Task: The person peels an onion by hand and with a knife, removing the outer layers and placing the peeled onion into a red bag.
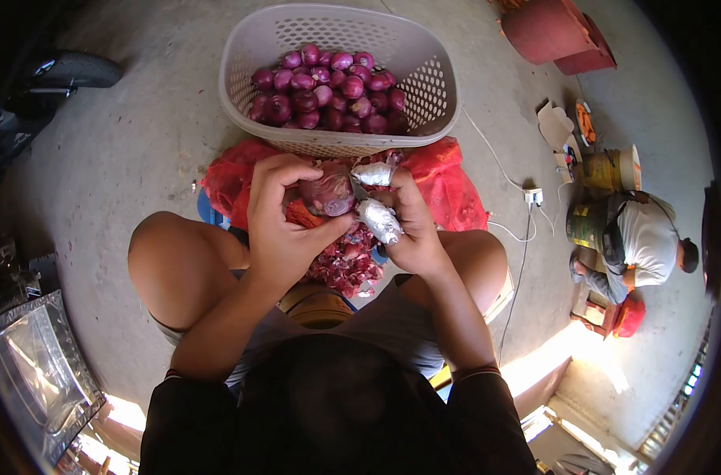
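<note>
My left hand (285, 214) is closed around a red onion (327, 192), its fingers and thumb at the onion's left side and underside. My right hand (412, 226) has its thumb and index finger wrapped in silver foil or tape (379, 220). Between those wrapped tips, a small knife (360, 188) shows as a short grey blade against the onion's right side; its handle is hidden. Below both hands lies a heap of onion skins (346, 265) in purple and red. A red mesh sack (447, 186) spreads out behind the hands.
Just beyond the sack stands a grey perforated plastic basket (232, 75) with many smooth purple onions (321, 91). White and black cords run to a socket block (533, 195) on the right. Another person (645, 237) sits bent over near buckets (606, 169). A motorbike wheel (75, 70) is at left.
</note>
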The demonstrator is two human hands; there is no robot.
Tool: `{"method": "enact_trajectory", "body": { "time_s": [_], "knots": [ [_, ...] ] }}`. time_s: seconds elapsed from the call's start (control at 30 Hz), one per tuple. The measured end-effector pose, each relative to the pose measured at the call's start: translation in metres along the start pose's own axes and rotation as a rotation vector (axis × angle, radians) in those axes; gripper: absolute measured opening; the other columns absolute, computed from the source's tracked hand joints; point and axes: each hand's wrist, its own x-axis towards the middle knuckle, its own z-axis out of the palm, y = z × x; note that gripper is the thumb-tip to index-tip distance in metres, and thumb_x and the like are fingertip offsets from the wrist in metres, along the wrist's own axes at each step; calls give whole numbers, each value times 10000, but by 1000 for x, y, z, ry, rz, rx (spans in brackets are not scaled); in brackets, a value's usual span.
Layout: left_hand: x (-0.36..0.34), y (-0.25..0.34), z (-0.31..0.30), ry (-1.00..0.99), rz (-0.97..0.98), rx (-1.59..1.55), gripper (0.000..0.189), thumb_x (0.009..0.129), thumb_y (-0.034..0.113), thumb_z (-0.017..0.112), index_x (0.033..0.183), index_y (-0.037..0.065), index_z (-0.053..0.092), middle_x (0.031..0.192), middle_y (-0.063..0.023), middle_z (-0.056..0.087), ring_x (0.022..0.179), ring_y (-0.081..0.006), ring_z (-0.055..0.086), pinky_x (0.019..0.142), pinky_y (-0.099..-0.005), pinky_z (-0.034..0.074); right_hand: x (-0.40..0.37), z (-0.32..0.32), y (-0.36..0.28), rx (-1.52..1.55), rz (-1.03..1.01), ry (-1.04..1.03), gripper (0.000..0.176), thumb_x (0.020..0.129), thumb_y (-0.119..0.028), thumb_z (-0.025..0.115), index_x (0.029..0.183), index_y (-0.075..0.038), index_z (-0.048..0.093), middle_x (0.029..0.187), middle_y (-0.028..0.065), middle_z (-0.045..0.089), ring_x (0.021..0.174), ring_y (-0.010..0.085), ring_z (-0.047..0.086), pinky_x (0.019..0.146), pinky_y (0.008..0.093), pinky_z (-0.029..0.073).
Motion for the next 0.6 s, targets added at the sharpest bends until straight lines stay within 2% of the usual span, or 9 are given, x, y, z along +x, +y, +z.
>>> {"method": "enact_trajectory", "body": {
  "time_s": [0.03, 0.13, 0.3, 0.43, 0.6],
  "knots": [
    [0, -1, 0, -22, 26, 5, 599, 581, 7, 811, 1071, 40, 469, 1085, -78, 429, 973, -157, 497, 856, -299, 444, 0, 0, 1, -20, -8, 6, 398, 861, 41, 508, 1232, -19, 376, 1174, 113, 503, 1104, 168, 498, 897, 274, 394],
    [2, 2, 3, 52, 20, -30, 548, 551, 51, 828, 1006, 37, 523, 991, -90, 482, 927, -188, 524, 780, -305, 452, 1, -1, -2, -25, 44, 47, 354, 875, 17, 503, 1214, -24, 410, 1158, 101, 513, 1067, 157, 511, 880, 264, 402],
    [2, 8, 7, 13, -65, -333, 560, 603, -15, 794, 1065, 22, 480, 1016, -78, 481, 979, -165, 526, 842, -302, 479, -2, -10, -2, 69, 177, 144, 318, 888, -16, 507, 1198, -39, 443, 1070, 71, 555, 952, 118, 529, 813, 245, 421],
    [3, 12, 6, -8, -190, -570, 582, 629, -64, 761, 1105, 10, 434, 1080, -91, 483, 1024, -176, 522, 883, -322, 481, 1, -12, -3, 113, 135, 196, 343, 885, -38, 527, 1212, -44, 423, 1019, 60, 563, 899, 86, 518, 762, 231, 426],
    [4, 8, 4, 7, -228, -590, 572, 638, -81, 748, 1099, 8, 422, 1103, -97, 479, 1039, -175, 517, 877, -321, 487, -9, -15, -3, 155, 78, 46, 445, 868, -56, 566, 1257, -48, 350, 1077, 75, 549, 937, 116, 539, 794, 254, 429]
  ]
}}
